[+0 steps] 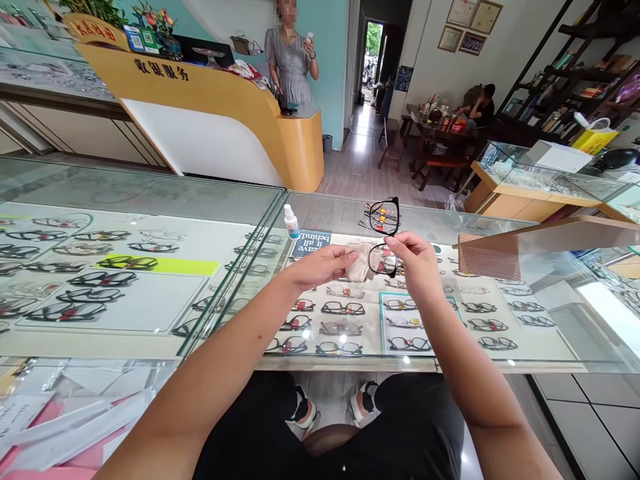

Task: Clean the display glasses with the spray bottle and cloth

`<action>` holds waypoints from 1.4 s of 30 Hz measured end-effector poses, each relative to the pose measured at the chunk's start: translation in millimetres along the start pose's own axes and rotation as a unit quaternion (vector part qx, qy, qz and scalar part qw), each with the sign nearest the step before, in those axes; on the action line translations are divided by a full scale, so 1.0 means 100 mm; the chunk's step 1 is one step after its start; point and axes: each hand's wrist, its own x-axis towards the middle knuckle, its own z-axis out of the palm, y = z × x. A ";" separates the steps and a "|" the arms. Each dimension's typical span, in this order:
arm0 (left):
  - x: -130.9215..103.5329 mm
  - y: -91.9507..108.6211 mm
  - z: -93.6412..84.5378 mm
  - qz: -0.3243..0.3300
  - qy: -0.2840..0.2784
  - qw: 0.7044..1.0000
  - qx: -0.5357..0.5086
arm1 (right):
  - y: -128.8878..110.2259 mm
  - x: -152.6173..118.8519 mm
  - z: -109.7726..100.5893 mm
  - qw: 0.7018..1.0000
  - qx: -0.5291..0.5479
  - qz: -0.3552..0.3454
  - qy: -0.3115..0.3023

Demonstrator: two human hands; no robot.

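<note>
Above the glass counter, my right hand (413, 260) pinches a pair of dark-framed glasses (399, 217) near the bridge, one lens above the other. A pale cloth (359, 265) is gripped between the thumb and fingers of my left hand (330, 263), close beside the lower lens. Beyond my left hand, a small white bottle (291, 222) with a blue-green label stands upright on the counter. Next to it lies a dark blue printed card or cloth (313, 243) with white lettering, partly hidden by my left hand.
Rows of eyeglasses (343, 308) lie inside the glass display counter (240, 293). A wooden-framed stand (490, 260) is at the right. Papers (65, 427) lie at lower left. A person (291, 63) stands behind the cash desk (300, 150); another person sits at a far table (435, 120).
</note>
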 end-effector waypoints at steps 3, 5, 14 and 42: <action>0.00 0.02 -0.03 0.010 -0.025 1.000 -0.007 | -0.03 0.00 -0.01 1.000 0.005 -0.004 0.006; -0.01 0.03 -0.02 0.015 -0.025 1.000 0.005 | -0.03 -0.01 0.00 1.000 0.012 -0.004 0.007; 0.01 0.00 0.27 0.043 0.048 0.986 0.153 | 0.01 -0.11 0.15 0.999 0.037 0.024 -0.007; 0.04 0.00 0.48 0.057 0.087 0.992 -0.076 | 0.15 -0.10 0.22 0.981 0.155 0.064 -0.094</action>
